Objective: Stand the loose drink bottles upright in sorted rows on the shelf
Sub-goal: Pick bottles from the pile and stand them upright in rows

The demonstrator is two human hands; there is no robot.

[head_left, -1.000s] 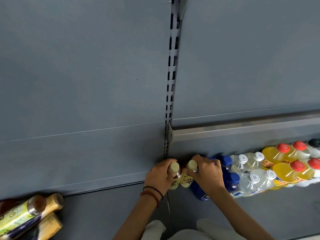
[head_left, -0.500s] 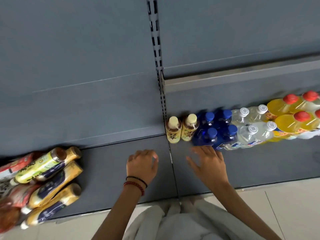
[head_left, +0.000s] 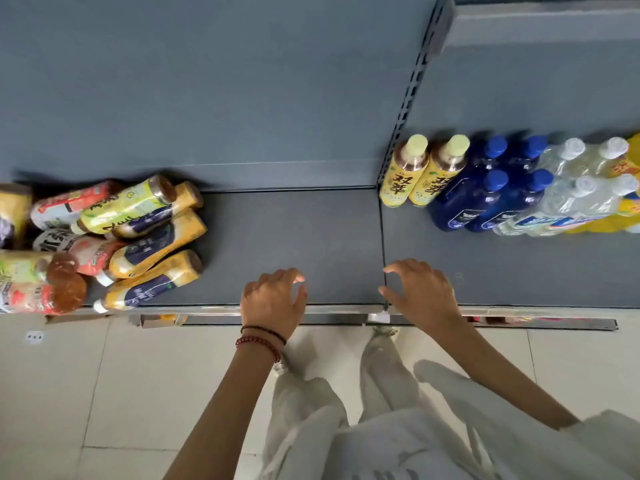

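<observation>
Two tea bottles [head_left: 403,173] with yellow labels and pale caps are standing upright and touching each other at the back of the shelf [head_left: 311,244], just right of the slotted post [head_left: 412,88]. Beside them, four blue bottles [head_left: 485,199] are standing in a tight block two deep. Next come the clear bottles [head_left: 575,195] with white caps, and yellow bottles [head_left: 628,211] are showing at the right edge.

I am holding my left hand [head_left: 273,299] and my right hand [head_left: 422,292] over the front of the shelf, well apart from the standing rows and gripping nothing. My left fingers [head_left: 294,277] are loosely bent and spread, and my right fingers [head_left: 398,268] are doing the same, reaching over the seam between the two shelf boards. I cannot tell whether either palm is touching the surface or only hovering above it.

The loose bottles [head_left: 145,233] are lying far to my left in a heap on the same shelf — on their sides, stacked over one another, most with their bases pointing right. Some are yellow with dark blue labels, one is pale green, and others are red or orange.

I am wearing a dark band and a red bead bracelet [head_left: 258,341] on my left wrist. My white trousers [head_left: 311,410] are showing below, over the pale tiled floor [head_left: 69,393].
</observation>
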